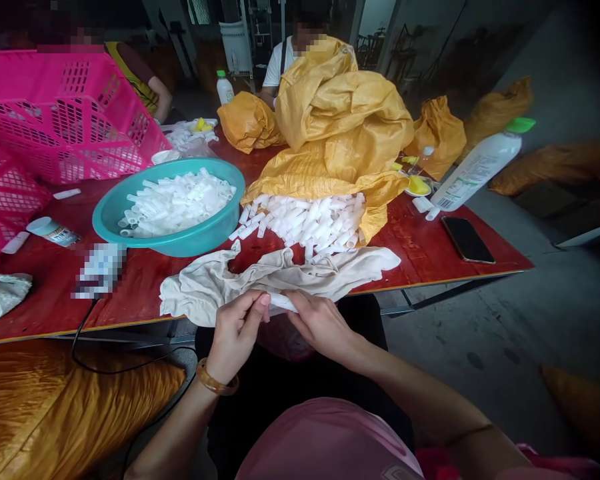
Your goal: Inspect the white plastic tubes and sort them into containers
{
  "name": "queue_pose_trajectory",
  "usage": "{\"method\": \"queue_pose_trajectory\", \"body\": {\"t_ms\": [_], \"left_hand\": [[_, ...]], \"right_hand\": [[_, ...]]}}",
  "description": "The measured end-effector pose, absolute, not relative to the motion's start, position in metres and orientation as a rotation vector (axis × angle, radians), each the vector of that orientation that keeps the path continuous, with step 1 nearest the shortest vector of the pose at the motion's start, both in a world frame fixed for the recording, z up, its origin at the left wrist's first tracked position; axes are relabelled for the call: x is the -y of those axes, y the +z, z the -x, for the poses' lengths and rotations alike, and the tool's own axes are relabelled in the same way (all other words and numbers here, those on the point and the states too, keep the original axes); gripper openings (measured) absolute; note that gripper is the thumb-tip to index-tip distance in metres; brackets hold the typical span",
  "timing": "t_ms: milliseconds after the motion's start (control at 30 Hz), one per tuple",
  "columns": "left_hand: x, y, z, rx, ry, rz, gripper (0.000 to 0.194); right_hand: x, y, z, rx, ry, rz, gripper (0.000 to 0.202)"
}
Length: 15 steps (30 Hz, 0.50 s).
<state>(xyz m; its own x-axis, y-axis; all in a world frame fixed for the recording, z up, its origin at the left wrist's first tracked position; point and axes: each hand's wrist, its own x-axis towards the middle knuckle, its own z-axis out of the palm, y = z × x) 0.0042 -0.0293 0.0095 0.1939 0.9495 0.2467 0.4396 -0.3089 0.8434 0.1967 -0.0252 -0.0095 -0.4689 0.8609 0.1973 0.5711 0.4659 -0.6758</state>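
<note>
A short white tube (283,302) is held level between both hands at the table's front edge. Its left end is pinched by my left hand (240,327), and my right hand (323,327) grips the right end. Just behind them a crumpled beige cloth (200,287) lies along the edge. Many similar white tubes (315,223) spill from the mouth of a large yellow woven bag (345,127). To the left, a teal basin (190,243) holds a heap of white tubes (180,200).
Pink crates (75,120) stand at the left, near a small jar (55,230) and a cabled device (100,270). On the right are a phone (467,239) and a tilted white bottle (477,170). Two people sit across the red table (410,267).
</note>
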Motion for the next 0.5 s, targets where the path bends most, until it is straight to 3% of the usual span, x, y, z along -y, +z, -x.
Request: {"method": "queue_pose_trajectory", "body": {"t_ms": [100, 300, 400, 500], "left_hand": [[0.033, 0.006, -0.015, -1.346, 1.083, -1.756, 0.033], [0.037, -0.009, -0.015, -1.196, 1.094, -1.755, 0.034], [0.037, -0.018, -0.011, -1.197, 1.078, -1.825, 0.034], [0.037, -0.022, -0.004, -1.183, 0.991, -1.973, 0.018]], "right_hand": [[0.025, -0.015, -0.195, 2.184, 0.625, 1.285, 0.031], [0.018, -0.015, -0.207, 1.981, 1.311, 0.774, 0.016], [0.018, -0.019, -0.206, 1.969, 1.318, 0.822, 0.016], [0.018, -0.021, -0.207, 2.024, 1.259, 0.910, 0.020]]}}
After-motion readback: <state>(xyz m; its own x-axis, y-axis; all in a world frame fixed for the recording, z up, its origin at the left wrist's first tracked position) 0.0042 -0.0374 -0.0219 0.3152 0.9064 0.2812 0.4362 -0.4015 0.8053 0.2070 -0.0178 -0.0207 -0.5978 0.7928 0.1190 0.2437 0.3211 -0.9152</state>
